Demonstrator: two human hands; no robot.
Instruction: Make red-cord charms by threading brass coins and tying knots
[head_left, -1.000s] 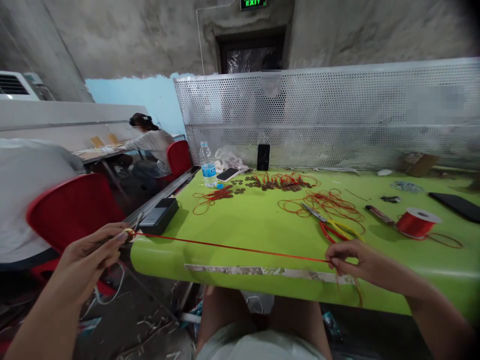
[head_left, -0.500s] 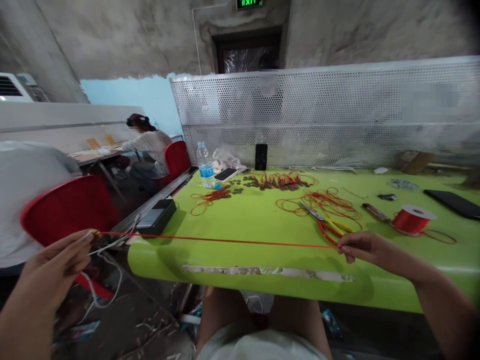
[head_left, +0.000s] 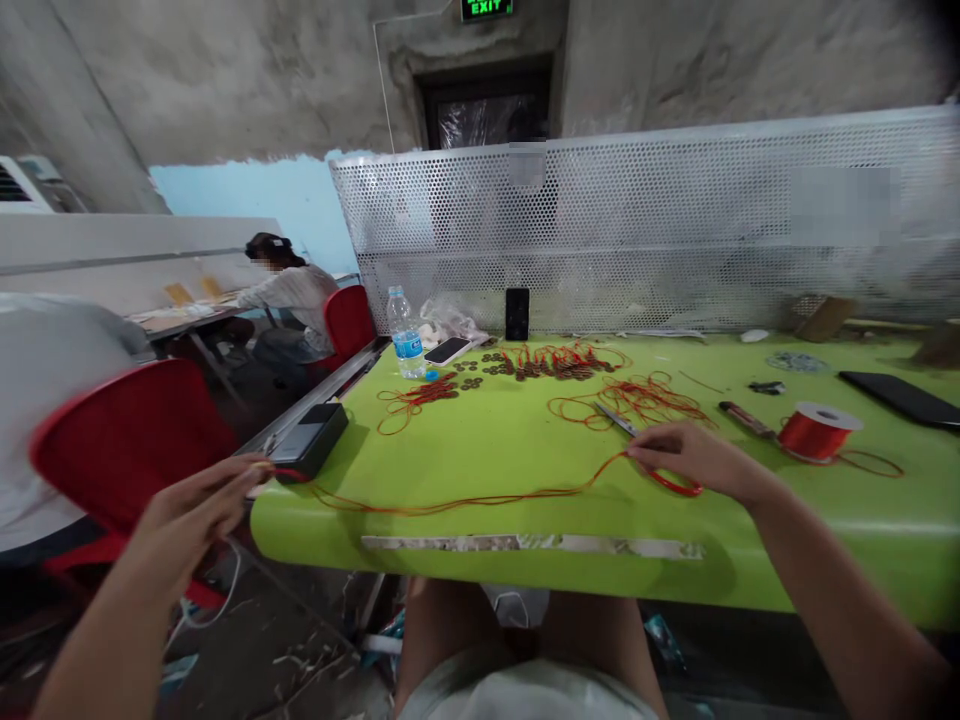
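Note:
A doubled red cord [head_left: 457, 502] runs slack across the front of the green table [head_left: 480, 450]. Its left end is pinched in my left hand [head_left: 199, 510], beside the dark box [head_left: 311, 445] at the table's left corner. My right hand [head_left: 686, 455] pinches the other end, above the scissors [head_left: 616, 418]. The hand hides part of the scissors' handles; one red loop shows below it. Behind lie loose red cords [head_left: 645, 398] and a row of dark coin-like discs [head_left: 559, 362] tied with red cord.
A red cord spool [head_left: 817, 432] stands at the right, near a marker-like stick [head_left: 746, 420] and a black flat device [head_left: 900, 398]. At the back left are a water bottle [head_left: 406, 335] and a phone [head_left: 448, 350]. Two people sit at the left on red chairs [head_left: 127, 450].
The cord was taut and is now slack, sagging onto the table. My left hand has moved right, and my right hand has moved left and farther over the table, above the scissors.

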